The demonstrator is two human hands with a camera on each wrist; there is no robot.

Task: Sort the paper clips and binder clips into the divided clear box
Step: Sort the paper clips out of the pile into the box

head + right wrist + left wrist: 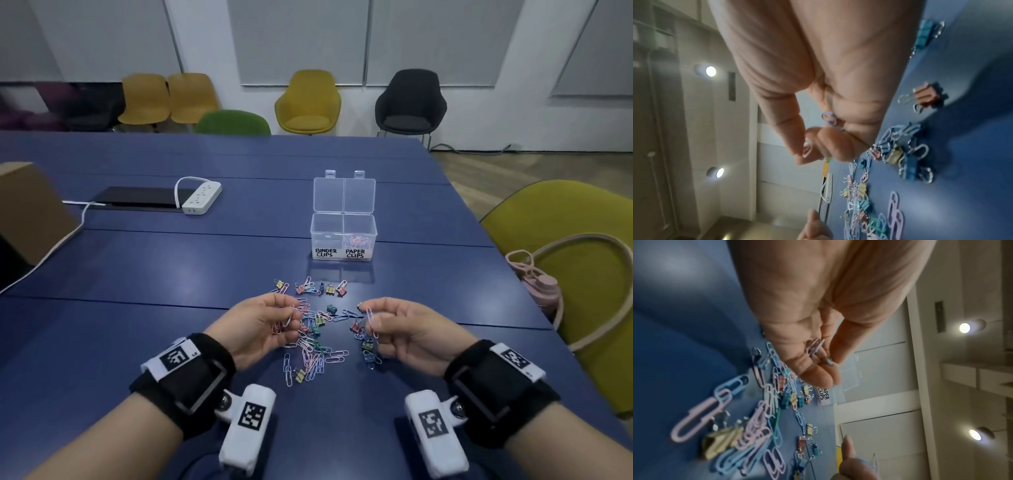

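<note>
A pile of pastel paper clips and small binder clips (313,335) lies on the blue table (137,267) between my hands. My left hand (270,322) hovers over the pile's left side and pinches pink paper clips (815,347). My right hand (387,325) hovers at the pile's right and pinches paper clips (371,322), one of them blue (829,119). Beyond the pile stands the divided clear box (343,236), lid up. Its right compartment, labelled PAPER CLIPS (355,253), holds several clips. No clips show in the left one, labelled BINDER CLIPS (325,253).
A white power strip (202,197) and a dark flat device (137,198) lie at the back left, with a cardboard box (30,209) at the far left. An olive chair (575,267) with a pink bottle (544,291) stands at the right table edge.
</note>
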